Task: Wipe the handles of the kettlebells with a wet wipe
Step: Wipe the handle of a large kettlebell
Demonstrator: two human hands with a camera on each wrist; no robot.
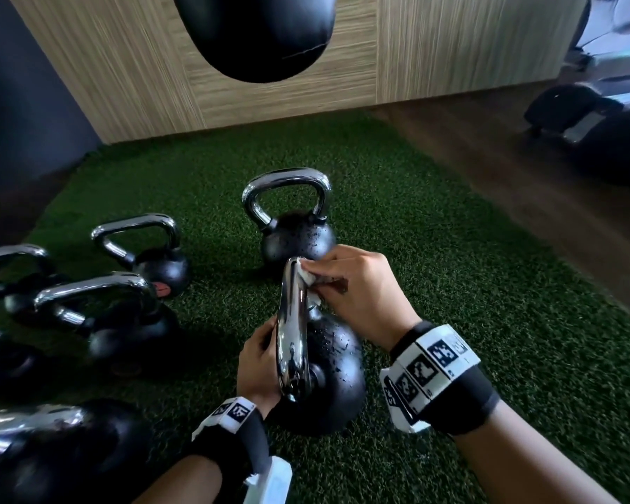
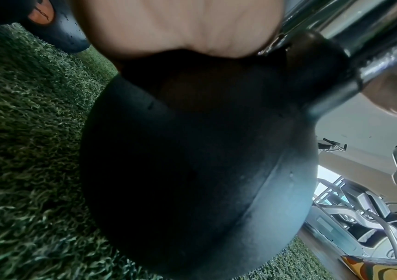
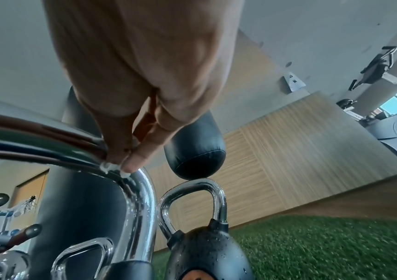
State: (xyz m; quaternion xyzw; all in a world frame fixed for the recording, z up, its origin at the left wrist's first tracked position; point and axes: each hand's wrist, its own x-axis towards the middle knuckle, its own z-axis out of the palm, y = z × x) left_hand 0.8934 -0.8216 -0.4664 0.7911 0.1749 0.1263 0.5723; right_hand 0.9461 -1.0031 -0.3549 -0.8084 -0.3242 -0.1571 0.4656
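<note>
A black kettlebell (image 1: 333,372) with a chrome handle (image 1: 291,332) stands on green turf in front of me. My left hand (image 1: 259,365) grips the near side of that handle; the left wrist view shows the black ball (image 2: 192,161) and the handle's foot (image 2: 351,62). My right hand (image 1: 357,285) pinches a small white wet wipe (image 1: 308,276) against the handle's far top bend. In the right wrist view the fingertips press the wipe (image 3: 111,167) onto the chrome curve (image 3: 142,199). Water droplets speckle the ball.
A second kettlebell (image 1: 295,216) stands just beyond, several more (image 1: 124,278) are lined up at the left. A black punching bag (image 1: 259,34) hangs above, before a wood-panelled wall (image 1: 451,49). Turf (image 1: 488,285) stretches right to a wooden floor with gym machines (image 1: 597,129).
</note>
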